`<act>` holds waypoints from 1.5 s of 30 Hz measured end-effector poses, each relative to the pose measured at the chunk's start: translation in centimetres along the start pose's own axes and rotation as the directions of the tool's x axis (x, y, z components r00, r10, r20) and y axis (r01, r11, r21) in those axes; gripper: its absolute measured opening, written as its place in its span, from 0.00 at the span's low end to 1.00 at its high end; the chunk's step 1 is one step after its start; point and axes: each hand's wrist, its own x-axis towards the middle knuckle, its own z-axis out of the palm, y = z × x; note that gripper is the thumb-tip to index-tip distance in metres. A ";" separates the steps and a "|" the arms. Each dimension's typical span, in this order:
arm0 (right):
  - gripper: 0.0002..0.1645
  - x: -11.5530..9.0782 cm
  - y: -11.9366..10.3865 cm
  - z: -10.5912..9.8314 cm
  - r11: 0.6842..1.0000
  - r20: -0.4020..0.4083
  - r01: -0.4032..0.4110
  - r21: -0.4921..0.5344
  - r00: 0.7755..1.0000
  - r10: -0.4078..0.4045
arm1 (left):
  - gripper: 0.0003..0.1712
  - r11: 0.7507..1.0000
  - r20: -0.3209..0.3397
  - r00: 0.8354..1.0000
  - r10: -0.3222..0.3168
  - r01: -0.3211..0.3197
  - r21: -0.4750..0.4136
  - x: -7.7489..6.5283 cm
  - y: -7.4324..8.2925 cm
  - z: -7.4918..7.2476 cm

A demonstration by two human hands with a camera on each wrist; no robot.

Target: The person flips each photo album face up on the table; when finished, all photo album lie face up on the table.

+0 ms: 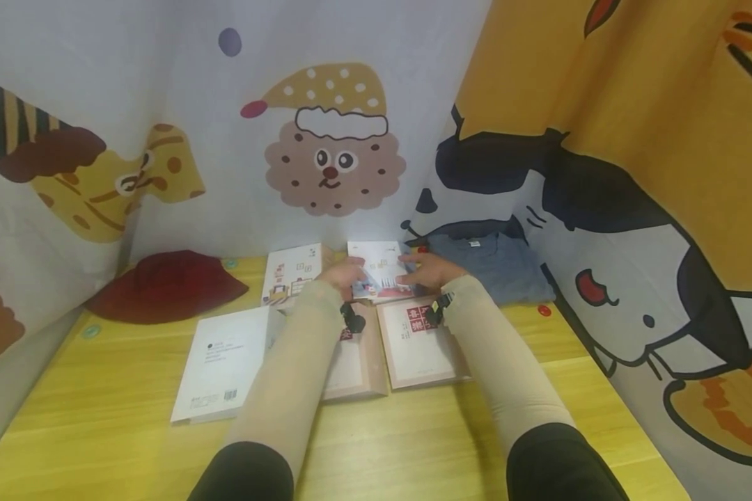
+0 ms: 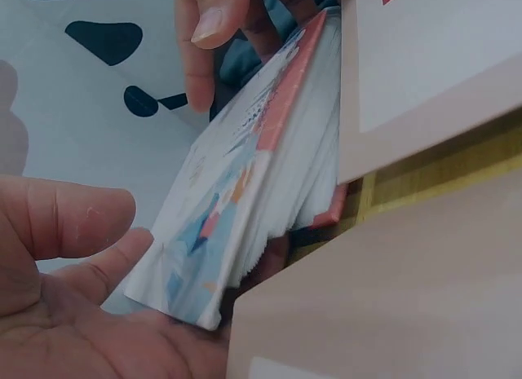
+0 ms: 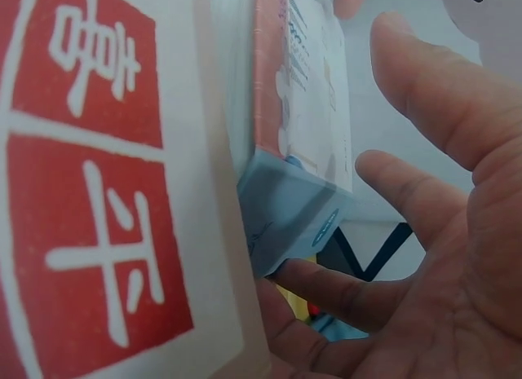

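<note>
A thick book with an illustrated cover [image 1: 384, 282] lies at the back middle of the table, between both hands. My left hand [image 1: 343, 272] is at its left side; in the left wrist view the fingers reach under the near corner, and the thumb [image 2: 77, 216] stands off the cover. On the other side is my right hand [image 1: 434, 270], fingers spread. The right wrist view has its fingertips by the light blue spine [image 3: 289, 212], the thumb [image 3: 432, 85] raised apart from the cover. Just in front lie two books with red stamps, the left one [image 1: 358, 369] partly behind my forearm, the right one [image 1: 423, 355] beside it.
Another illustrated book [image 1: 282, 271] lies left of the left hand. A white book [image 1: 222, 362] lies back cover up nearer the front. A dark red hat [image 1: 169, 287] is at the back left, a folded grey-blue shirt [image 1: 495, 268] at the back right. A printed curtain [image 1: 194, 62] hangs behind.
</note>
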 end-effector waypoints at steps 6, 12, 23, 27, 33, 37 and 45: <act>0.49 0.0 0.1 0.0 0.999 0.001 0.048 -0.001 0.999 -0.048 | 0.47 0.997 0.031 0.999 0.035 -0.033 -0.063 0.4 -0.4 -0.1; 0.49 0.0 0.1 0.2 0.997 -0.011 0.071 0.040 0.997 -0.071 | 0.48 0.986 0.003 0.994 0.106 -0.106 0.125 -0.1 -0.1 0.0; 0.50 -0.5 -0.3 0.9 0.986 -0.071 0.158 0.046 0.985 -0.155 | 0.48 0.940 0.047 0.966 0.256 -0.260 0.223 0.8 -0.4 -0.5; 0.45 -1.0 -1.0 1.5 0.975 -0.123 0.215 0.063 0.971 -0.206 | 0.45 0.911 0.031 0.953 0.303 -0.299 0.286 0.8 -0.5 -0.5; 0.39 -1.7 -2.3 2.2 0.953 -0.185 0.292 0.085 0.944 -0.273 | 0.44 0.855 0.016 0.930 0.366 -0.343 0.388 0.1 -0.3 -0.2; 0.37 -2.1 -3.3 2.5 0.931 -0.216 0.347 0.109 0.923 -0.319 | 0.43 0.823 0.019 0.919 0.395 -0.363 0.437 -0.5 -0.1 0.0; 0.36 -2.0 -4.2 2.5 0.885 -0.221 0.396 0.246 0.912 -0.347 | 0.42 0.833 0.025 0.913 0.407 -0.382 0.400 -1.3 0.4 0.2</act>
